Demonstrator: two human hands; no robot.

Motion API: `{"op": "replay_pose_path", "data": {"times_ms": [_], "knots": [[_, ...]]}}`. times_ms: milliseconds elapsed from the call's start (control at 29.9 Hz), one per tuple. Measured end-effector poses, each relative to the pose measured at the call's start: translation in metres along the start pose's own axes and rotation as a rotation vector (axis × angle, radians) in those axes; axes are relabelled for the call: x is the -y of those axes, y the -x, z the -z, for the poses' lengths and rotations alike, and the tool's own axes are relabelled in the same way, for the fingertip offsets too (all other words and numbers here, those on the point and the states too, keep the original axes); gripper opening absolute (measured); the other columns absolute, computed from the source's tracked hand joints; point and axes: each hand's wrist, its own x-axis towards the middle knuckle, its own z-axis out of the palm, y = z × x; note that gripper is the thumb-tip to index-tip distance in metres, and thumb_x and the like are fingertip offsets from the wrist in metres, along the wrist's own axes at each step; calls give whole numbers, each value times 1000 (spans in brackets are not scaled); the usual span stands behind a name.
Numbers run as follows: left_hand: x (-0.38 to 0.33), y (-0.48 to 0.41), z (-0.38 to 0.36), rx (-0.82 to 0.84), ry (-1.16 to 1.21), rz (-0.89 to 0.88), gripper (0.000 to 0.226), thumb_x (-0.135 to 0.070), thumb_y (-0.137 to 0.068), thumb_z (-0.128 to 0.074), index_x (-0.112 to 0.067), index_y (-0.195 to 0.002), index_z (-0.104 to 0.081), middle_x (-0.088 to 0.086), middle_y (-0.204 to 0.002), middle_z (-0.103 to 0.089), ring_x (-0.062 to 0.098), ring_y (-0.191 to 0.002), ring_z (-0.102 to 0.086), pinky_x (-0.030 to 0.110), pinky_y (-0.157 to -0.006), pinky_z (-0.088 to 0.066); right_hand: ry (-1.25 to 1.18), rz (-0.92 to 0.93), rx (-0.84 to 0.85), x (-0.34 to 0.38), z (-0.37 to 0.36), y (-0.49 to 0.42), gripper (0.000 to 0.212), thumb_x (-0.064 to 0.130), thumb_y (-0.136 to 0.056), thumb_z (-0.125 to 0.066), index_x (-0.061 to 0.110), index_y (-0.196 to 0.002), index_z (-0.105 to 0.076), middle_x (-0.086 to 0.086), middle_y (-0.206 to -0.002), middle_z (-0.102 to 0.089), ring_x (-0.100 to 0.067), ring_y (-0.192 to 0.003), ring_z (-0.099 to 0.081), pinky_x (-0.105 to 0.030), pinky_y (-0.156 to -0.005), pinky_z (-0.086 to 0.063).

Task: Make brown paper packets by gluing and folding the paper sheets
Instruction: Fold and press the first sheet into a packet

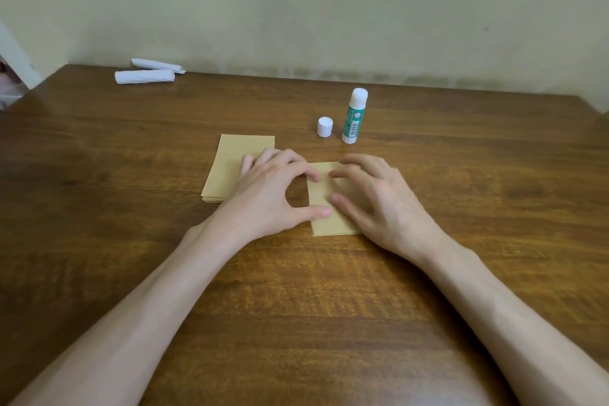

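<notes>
Brown paper is the work at hand: a single sheet (321, 208) lies flat near the middle of the wooden table (461, 257), long side running away from the person. Both bare hands are on it. The left hand (273, 198) arches over the sheet's left edge, with the tips of its thumb and forefinger pressing down on that edge. Its other fingers reach back over a stack of brown sheets (230, 168) just to the left. The right hand (382, 208) covers the right half of the sheet, fingers bent, thumb tip and fingertips resting on the paper. Neither grip closes round anything; both only press on the sheet from above, which is not lifted anywhere that I can see.

Beyond the hands a glue stick (354, 117) with a green label stands upright, uncapped, its white top showing. Its white cap (325, 126) stands just beside it on the left. Far back on the left, near the table's rear edge, lie two white paper rolls (145, 76), close together. Behind the table is a pale wall (329, 3).
</notes>
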Motion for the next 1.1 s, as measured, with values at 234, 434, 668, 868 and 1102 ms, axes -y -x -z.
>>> {"op": "replay_pose_path", "data": {"times_ms": [234,434,668,868,1102], "knots": [[2,0,5,49,-27,-18,45,-71,-88,-57,-46,-125,-60,-25,-132,-51,3,-132,-37,38,-106,-26,197,-1,378,5,-2,0,81,66,-99,8,26,-169,7,7,-177,12,-9,-161,18,-42,-132,9],[0,4,4,147,-120,-90,69,-67,-101,-34,-33,-161,-31,-20,-168,-22,5,-156,-6,40,-121,-12,237,-17,457,9,1,-2,69,59,-109,-4,27,-167,14,9,-175,19,-8,-158,24,-43,-131,15],[1,5,5,307,-179,-107,70,-59,-107,-22,-27,-167,-3,-19,-171,8,7,-156,23,44,-128,6,-94,-74,180,-6,4,-5,60,45,-114,-24,23,-170,-16,9,-176,-10,-5,-162,3,-40,-134,1],[-8,8,-1,285,-190,-135,72,-62,-107,-8,-21,-166,3,-11,-171,15,4,-153,28,42,-128,14,189,-95,371,-2,-1,-7,80,68,-101,4,27,-169,7,11,-176,12,-12,-160,22,-45,-132,12],[-14,7,1,335,-270,-130,77,-66,-105,-8,-22,-165,11,-13,-170,21,7,-153,30,46,-127,16,119,-101,322,-4,-3,-9,86,70,-97,3,26,-170,-4,10,-177,-1,-12,-163,11,-47,-133,3]]}}
